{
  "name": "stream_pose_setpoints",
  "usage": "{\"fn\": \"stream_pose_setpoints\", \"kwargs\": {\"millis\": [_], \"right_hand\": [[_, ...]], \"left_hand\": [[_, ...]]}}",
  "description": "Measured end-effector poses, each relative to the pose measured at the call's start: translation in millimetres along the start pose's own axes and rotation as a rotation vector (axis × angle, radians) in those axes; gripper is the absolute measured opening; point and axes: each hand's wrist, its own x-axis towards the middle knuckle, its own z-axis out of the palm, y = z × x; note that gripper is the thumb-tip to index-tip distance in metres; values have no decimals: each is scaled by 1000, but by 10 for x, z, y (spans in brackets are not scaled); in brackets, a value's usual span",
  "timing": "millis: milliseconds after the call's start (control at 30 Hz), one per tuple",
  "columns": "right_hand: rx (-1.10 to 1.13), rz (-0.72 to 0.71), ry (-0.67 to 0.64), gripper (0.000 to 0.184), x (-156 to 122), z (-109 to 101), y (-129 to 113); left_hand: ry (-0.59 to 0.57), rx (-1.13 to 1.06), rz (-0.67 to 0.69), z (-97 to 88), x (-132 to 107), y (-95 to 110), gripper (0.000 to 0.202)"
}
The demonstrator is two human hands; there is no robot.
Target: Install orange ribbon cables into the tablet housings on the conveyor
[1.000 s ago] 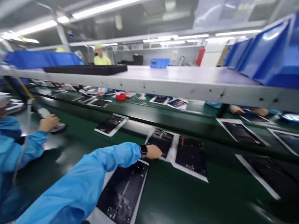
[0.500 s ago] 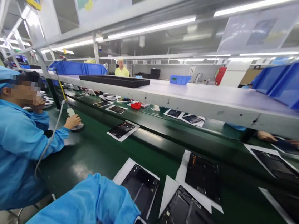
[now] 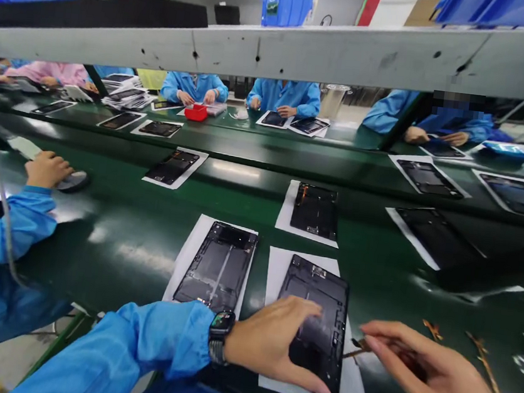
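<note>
My left hand (image 3: pixel 273 343), with a watch at the wrist, reaches over a black tablet housing (image 3: pixel 321 298) that lies on a white sheet (image 3: pixel 277 267). Its fingers are spread across the housing, and the thumb touches the lower right part. To the right of that housing, my right hand (image 3: pixel 439 381) is closed in a pinch on a thin brown flex cable (image 3: pixel 354 354), whose end points at the housing's right edge. Similar loose flex cables (image 3: pixel 484 360) lie on the green bench near my right hand. Left of my left hand rests another tablet housing (image 3: pixel 219 264) on paper.
More housings on paper stand beyond, such as one housing (image 3: pixel 315 209) behind mine. A shelf beam (image 3: pixel 278 50) crosses above the bench. At the left a co-worker's hand (image 3: pixel 50 169) rests by a dark round object. Several co-workers in blue sit opposite, near a red box (image 3: pixel 196 112).
The view has tilted down toward the bench. My left hand, mostly out of frame before, now shows over the tablet housing. My right hand has come into view with the flex cable.
</note>
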Motion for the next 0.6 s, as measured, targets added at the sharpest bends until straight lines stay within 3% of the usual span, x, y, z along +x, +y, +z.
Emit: {"fn": "stream_pose_setpoints", "kwargs": {"millis": [100, 200, 300, 400, 600], "right_hand": [[93, -29, -167, 32, 254, 98, -291], [88, -42, -217, 26, 545, 200, -399], [77, -52, -231, 23, 841, 338, -295], [31, -46, -235, 17, 1105, 525, -87], [-67, 40, -236, 10, 1484, 847, 157]], "left_hand": [[-52, -200, -139, -4, 52, -13, 82], [-59, -49, -237, 55, 14, -122, 58], [-25, 355, -159, 62, -76, -276, 44], [-120, 684, -37, 35, -139, -404, 35], [-235, 886, 10, 30, -66, -519, 17]]}}
